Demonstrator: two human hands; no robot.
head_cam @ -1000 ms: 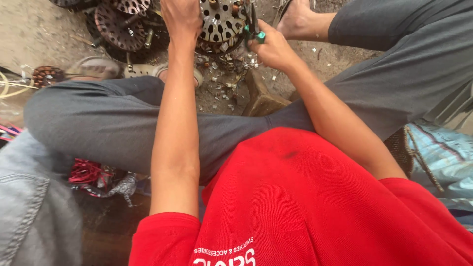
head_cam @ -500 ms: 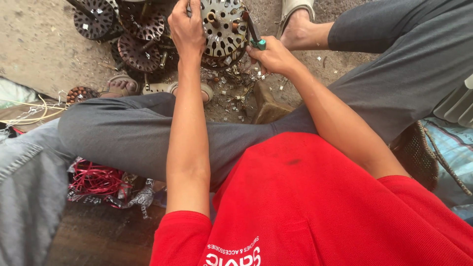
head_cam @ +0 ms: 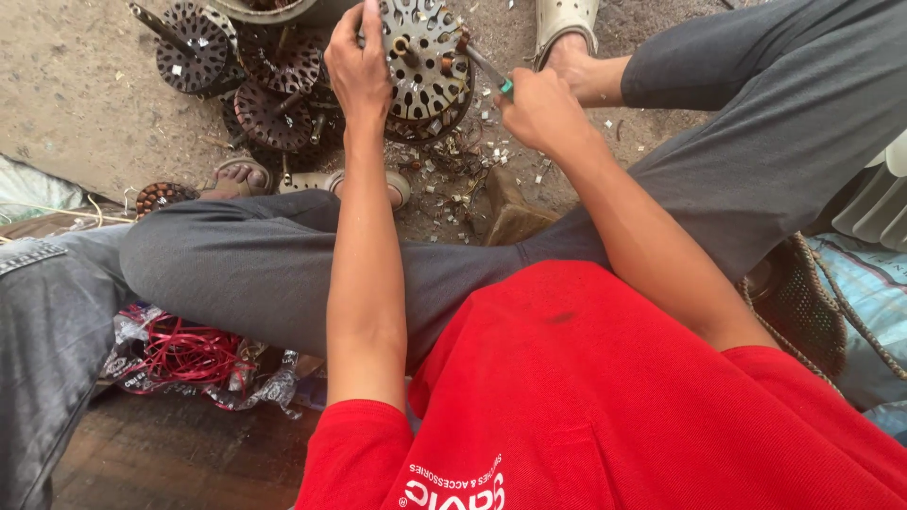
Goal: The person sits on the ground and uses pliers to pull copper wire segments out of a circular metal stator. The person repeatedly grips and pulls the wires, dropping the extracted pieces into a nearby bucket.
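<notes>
Since half a second ago the view has tipped downward a little, so the work sits lower in the frame and more of the dirt ground shows, while both hands have kept their grips. The round slotted metal motor core (head_cam: 425, 52) stands on edge on the ground (head_cam: 85, 85) at the top centre, on top of another like it. The left hand (head_cam: 357, 71) is closed over its left rim, fingers curled across the top edge. The right hand (head_cam: 540, 111) is wrapped shut around a green-handled tool (head_cam: 491, 71), whose metal shaft reaches to the core's right side. Small pale metal scraps (head_cam: 453, 179) lie scattered just below the core. To the left, three more dark motor cores (head_cam: 194, 42) lie close together. Grey trousered legs (head_cam: 246, 264) cross the middle, with a sandalled foot (head_cam: 241, 178) at the left and a pale clog (head_cam: 562, 19) at the top. A crumpled clear plastic wrapper holding red wire (head_cam: 189, 354) lies at the lower left. A woven basket (head_cam: 803, 312) sits at the right, and the red shirt (head_cam: 605, 406) bears white lettering near the bottom edge.
</notes>
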